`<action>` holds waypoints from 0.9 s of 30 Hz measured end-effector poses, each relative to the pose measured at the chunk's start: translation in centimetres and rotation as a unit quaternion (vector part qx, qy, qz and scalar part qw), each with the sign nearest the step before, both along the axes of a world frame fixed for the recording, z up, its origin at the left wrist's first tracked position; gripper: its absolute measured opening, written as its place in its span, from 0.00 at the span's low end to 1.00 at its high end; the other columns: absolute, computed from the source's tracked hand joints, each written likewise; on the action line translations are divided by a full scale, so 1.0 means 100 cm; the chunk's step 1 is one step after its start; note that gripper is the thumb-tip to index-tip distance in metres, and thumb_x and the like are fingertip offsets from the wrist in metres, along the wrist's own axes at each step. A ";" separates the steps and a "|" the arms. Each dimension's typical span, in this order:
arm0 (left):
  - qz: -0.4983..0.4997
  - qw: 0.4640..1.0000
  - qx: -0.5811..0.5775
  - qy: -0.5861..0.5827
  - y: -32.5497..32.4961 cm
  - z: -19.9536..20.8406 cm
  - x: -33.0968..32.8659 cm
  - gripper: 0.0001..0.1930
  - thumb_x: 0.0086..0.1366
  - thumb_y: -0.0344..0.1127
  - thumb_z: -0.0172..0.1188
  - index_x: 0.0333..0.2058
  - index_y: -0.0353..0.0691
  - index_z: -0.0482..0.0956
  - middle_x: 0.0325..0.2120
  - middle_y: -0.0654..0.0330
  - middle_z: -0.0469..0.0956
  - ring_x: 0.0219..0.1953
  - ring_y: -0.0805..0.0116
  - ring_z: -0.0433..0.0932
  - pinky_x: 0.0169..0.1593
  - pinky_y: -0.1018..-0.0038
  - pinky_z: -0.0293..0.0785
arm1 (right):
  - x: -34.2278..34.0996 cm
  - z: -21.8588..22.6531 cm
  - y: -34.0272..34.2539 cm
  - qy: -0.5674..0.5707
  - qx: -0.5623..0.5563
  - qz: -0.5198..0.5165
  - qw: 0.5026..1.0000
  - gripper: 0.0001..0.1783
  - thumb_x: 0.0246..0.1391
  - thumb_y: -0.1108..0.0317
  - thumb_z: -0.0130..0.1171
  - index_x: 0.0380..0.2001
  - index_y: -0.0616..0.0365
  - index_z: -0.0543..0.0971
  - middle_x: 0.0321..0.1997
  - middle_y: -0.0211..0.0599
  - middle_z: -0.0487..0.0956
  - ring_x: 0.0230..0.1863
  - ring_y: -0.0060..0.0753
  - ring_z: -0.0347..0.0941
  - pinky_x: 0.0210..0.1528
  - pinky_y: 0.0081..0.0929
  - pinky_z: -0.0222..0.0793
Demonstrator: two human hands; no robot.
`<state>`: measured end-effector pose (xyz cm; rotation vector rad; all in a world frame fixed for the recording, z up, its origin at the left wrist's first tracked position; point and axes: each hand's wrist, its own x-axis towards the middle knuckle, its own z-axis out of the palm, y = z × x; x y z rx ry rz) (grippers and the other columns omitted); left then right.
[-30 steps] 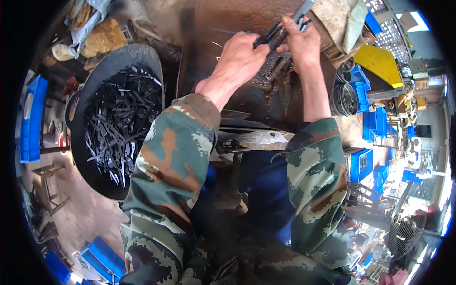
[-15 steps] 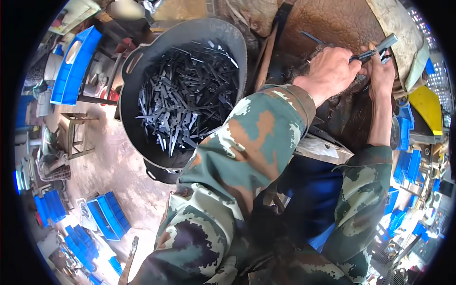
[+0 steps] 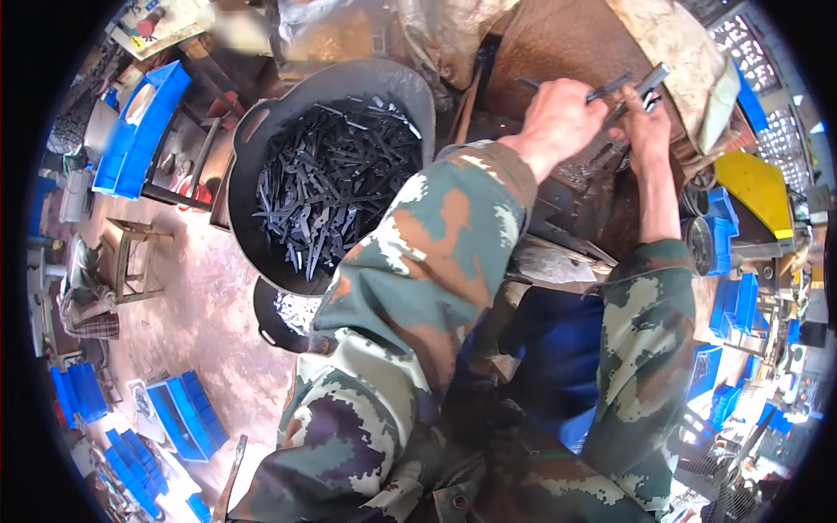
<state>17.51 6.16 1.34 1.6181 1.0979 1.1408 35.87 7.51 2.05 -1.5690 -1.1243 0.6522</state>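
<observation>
The left hand (image 3: pixel 560 118) pinches a dark metal strip (image 3: pixel 612 84), whose long axis points to two o'clock. At its three o'clock, the right hand (image 3: pixel 648 131) has its fingers closed on a grey metal piece (image 3: pixel 652 79); whether both pieces touch, I cannot tell. Bare brown worktop (image 3: pixel 558 44) opens at the left hand's twelve, the black tub (image 3: pixel 242 222) stands at eight-thirty, and beige cloth (image 3: pixel 676 39) borders the right hand's one.

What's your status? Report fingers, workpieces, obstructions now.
Left fingers gripping dark strip. Right fingers holding grey bar. Beige cloth near bar's end, not between them.
</observation>
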 end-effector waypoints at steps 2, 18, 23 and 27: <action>0.001 1.000 0.028 0.005 0.003 -0.001 -0.002 0.15 0.61 0.43 0.59 0.32 0.35 0.84 0.27 0.42 0.81 0.34 0.45 0.81 0.41 0.58 0.76 | 0.003 0.003 -0.027 0.058 0.009 0.029 0.998 0.11 0.60 0.62 0.65 0.41 0.55 0.80 0.31 0.25 0.78 0.18 0.14 0.63 0.17 0.19 0.71; -0.104 0.962 0.055 0.244 0.014 -0.039 -0.019 0.16 0.64 0.43 0.59 0.37 0.34 0.83 0.30 0.43 0.80 0.36 0.43 0.79 0.42 0.58 0.73 | -0.018 -0.029 -0.196 -0.311 -0.010 0.359 0.880 0.22 0.36 0.84 0.61 0.40 0.57 0.81 0.49 0.35 0.80 0.52 0.47 0.77 0.52 0.38 0.74; -0.155 0.927 0.063 0.337 0.014 -0.054 -0.023 0.14 0.63 0.39 0.62 0.41 0.35 0.84 0.30 0.42 0.80 0.37 0.42 0.80 0.43 0.59 0.74 | -0.016 -0.036 -0.200 -0.308 -0.051 0.378 0.871 0.23 0.38 0.83 0.61 0.42 0.57 0.81 0.51 0.36 0.80 0.53 0.47 0.76 0.54 0.37 0.74; -0.175 0.921 0.061 0.343 0.016 -0.052 -0.019 0.13 0.63 0.36 0.61 0.43 0.37 0.84 0.31 0.42 0.81 0.36 0.42 0.79 0.43 0.59 0.74 | -0.009 -0.016 -0.183 -0.102 -0.115 0.366 0.918 0.15 0.50 0.78 0.60 0.43 0.59 0.81 0.45 0.37 0.81 0.40 0.33 0.79 0.38 0.29 0.77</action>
